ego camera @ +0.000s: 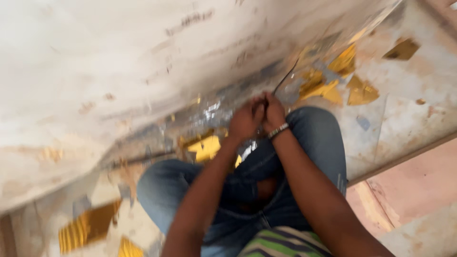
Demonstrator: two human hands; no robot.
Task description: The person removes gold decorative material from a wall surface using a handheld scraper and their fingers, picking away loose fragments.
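The jeans [309, 143] are faded blue denim. The shirt [281, 242] carries green, white and dark navy stripes. The bracelet [278, 130] is silvery. Scraps of foil [333, 78] on the floor [409, 109] are shiny gold and yellow, one ribbed piece [88, 228] amber. The floor is mottled grey-white with rusty stains; the wall [95, 57] is dirty white.

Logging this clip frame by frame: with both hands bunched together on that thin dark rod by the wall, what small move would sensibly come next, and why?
Probably a steadying pause with a firmer grip. The left hand and right hand meet at the lower end of the thin dark rod, which slants up toward the pale scuffed wall. The picture is blurred, so the exact grip cannot be told. Gold foil scraps lie close by.
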